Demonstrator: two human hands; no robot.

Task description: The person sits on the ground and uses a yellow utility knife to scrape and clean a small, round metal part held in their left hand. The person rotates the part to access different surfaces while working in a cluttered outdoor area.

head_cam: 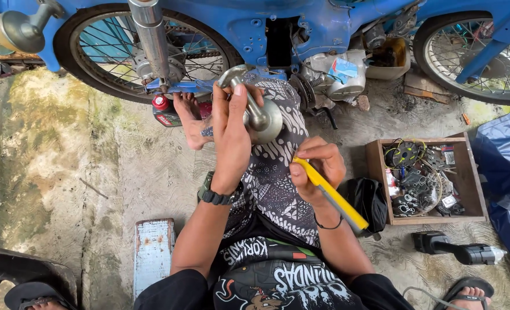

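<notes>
Head view looks down on a seated person whose left hand (230, 138) is clenched around the stem of a round chrome mirror (262, 117), held up over the patterned cloth on the lap, its shiny head just right of the thumb. Right hand (315, 166) grips a yellow-handled tool (332, 196), the handle running down and right along the wrist; its tip is hidden behind the fingers, close beside the mirror.

Room is tight ahead: a blue motorcycle (318, 23) spans the top edge, its spoked wheel (140, 49) at upper left and a second wheel at upper right, with a bare foot (190, 117) resting just under the frame. Open concrete floor (54, 166) lies to the left, stained and bare out to the frame's edge. A white rusted stool edge (153, 252) sits beside the left forearm.

A small dark bottle with a red cap (163, 112) stands by the foot, bearing a red and white label. At right, a square wooden box (426, 179) holds small metal parts, with a black cordless tool (458, 250) lying on the floor below it and a blue tarp (507, 172) at the right edge.
</notes>
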